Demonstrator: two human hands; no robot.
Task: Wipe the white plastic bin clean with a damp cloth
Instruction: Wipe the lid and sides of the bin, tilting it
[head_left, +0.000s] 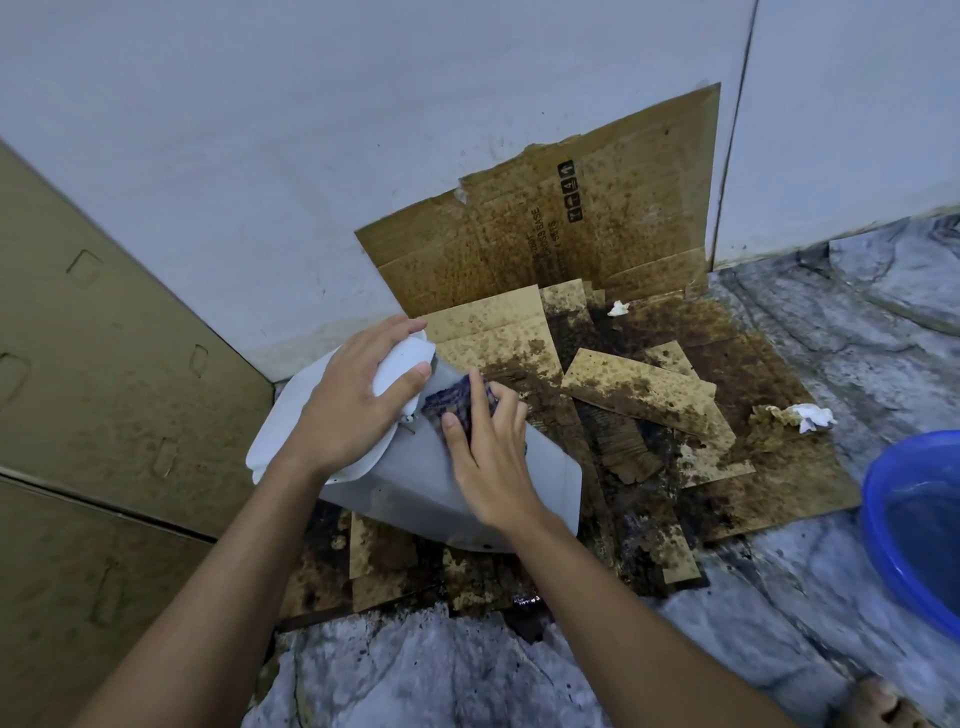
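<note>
From my seat at the feed, the bin (415, 483) lies tipped on its side on stained cardboard (649, 395), close to the corner of the wall (311, 156). The left hand (353, 400) grips the bin's upper end, with the fingers curled over the white top and the thumb pressed against it. The right hand (488, 457) is just beside it, lower on the grey-white side wall. It holds a dark checked cloth (457, 405) bunched between thumb and fingers and presses it flat to the plastic. The cloth sits between the two hands and touches the left thumb's tip.

On the cardboard sheet leaning on the wall I can read "BASE", and there is a row of handling symbols with a "4". The other printed lines are too blurred. I see no label on the bin. A blue basin (914, 519) sits at the right edge.
</note>
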